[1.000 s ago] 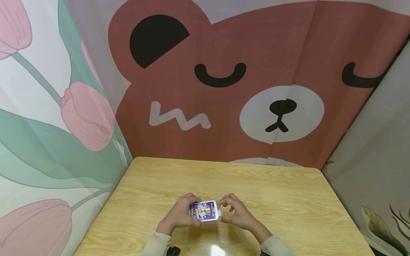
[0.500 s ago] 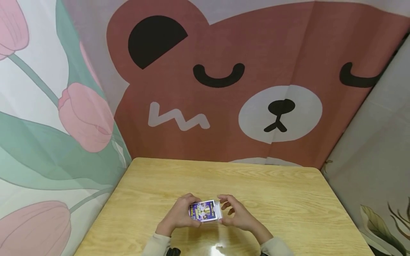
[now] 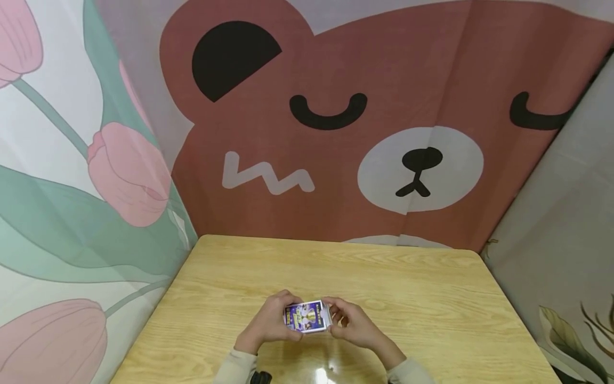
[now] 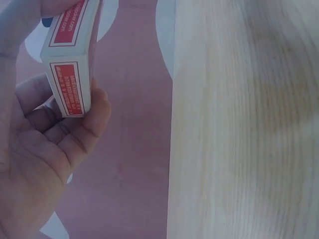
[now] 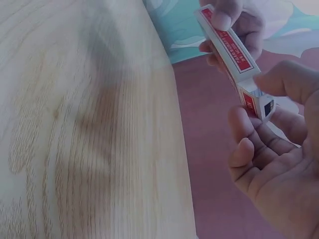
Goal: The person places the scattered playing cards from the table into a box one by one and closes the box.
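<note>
A playing card box [image 3: 305, 316], purple with a gold trophy on its face, is held above the table between both hands. My left hand [image 3: 270, 322] grips its left end, thumb along the near edge and fingers at the far edge. My right hand [image 3: 357, 324] is at the other end, thumb and fingers pinching around the corners there. In the right wrist view, that end of the box [image 5: 230, 50] has its flap [image 5: 267, 107] lifted, with the right thumb and fingers about it. White sides with red printed panels show in the left wrist view on the box [image 4: 75, 92].
The wooden table [image 3: 384, 282] spreads beneath the hands. Behind it hangs a cloth with a brown bear [image 3: 336, 186]. A tulip-printed cloth [image 3: 129, 173] borders the left side, and a grey cloth [image 3: 551, 224] the right.
The right fingers first came off the box's end, showing a whitish flap, then closed in around that end again. The left hand keeps its hold, and the box has hardly moved.
</note>
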{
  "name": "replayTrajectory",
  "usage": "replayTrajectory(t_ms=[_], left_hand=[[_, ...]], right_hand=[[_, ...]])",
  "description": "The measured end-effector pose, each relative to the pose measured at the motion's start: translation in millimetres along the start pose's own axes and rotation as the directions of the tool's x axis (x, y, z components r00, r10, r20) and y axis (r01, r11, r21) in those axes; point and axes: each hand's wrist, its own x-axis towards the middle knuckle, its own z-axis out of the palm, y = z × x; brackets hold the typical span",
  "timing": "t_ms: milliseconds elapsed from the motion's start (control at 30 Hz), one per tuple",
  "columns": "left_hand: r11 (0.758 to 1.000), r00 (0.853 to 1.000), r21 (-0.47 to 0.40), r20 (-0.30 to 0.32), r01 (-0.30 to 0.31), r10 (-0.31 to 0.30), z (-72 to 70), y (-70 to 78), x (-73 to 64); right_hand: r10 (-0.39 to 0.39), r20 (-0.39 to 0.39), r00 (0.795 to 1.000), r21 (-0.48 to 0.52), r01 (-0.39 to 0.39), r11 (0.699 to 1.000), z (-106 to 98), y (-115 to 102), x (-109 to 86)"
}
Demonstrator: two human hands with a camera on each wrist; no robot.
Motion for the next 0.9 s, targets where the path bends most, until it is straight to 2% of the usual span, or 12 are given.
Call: replayTrajectory(t_ms=[133,233,300,400,467,533,667,733,900], left_hand=[[1.0,1.0,-0.007,0.004,0.006,-0.006,0.3,1.0,-1.6],[1.0,1.0,-0.022,0.002,0.01,-0.01,0.3,1.6,-1.2],[0.999,1.0,-0.031,-0.004,0.01,-0.01,-0.1,2.6,-0.5],[0.999,1.0,-0.042,-0.014,0.006,-0.007,-1.4,5.1,0.8],[0.999,1.0,-0.042,-0.018,0.0,0.0,-1.9,6.0,1.4],[0.999,1.0,-0.042,-0.019,-0.004,0.003,-2.2,7.1,2.1],[0.999,1.0,-0.035,-0.011,-0.004,0.004,-2.6,9.0,3.2],[1.0,1.0,-0.031,-0.008,-0.003,0.003,-3.1,10.5,3.6],[1.0,1.0,-0.028,-0.006,-0.002,0.002,-3.8,11.3,4.0]], right_hand=[[0.017,0.002,1.0,0.086,-0.017,0.996,0.1,-3.4,-0.6],[0.082,-0.026,0.996,0.23,-0.074,0.97,0.5,-4.5,-1.5],[0.136,-0.049,0.989,0.373,-0.108,0.922,1.6,-2.1,-2.5],[0.196,-0.065,0.979,0.547,-0.129,0.827,4.8,2.5,-3.0],[0.215,-0.066,0.974,0.602,-0.133,0.787,7.4,5.4,-2.9],[0.245,-0.068,0.967,0.63,-0.149,0.762,9.7,6.1,-2.5],[0.307,-0.102,0.946,0.625,-0.18,0.76,12.0,5.7,-2.1],[0.325,-0.116,0.938,0.613,-0.19,0.767,12.1,4.4,-2.0],[0.317,-0.12,0.941,0.601,-0.185,0.778,11.8,3.8,-1.8]])
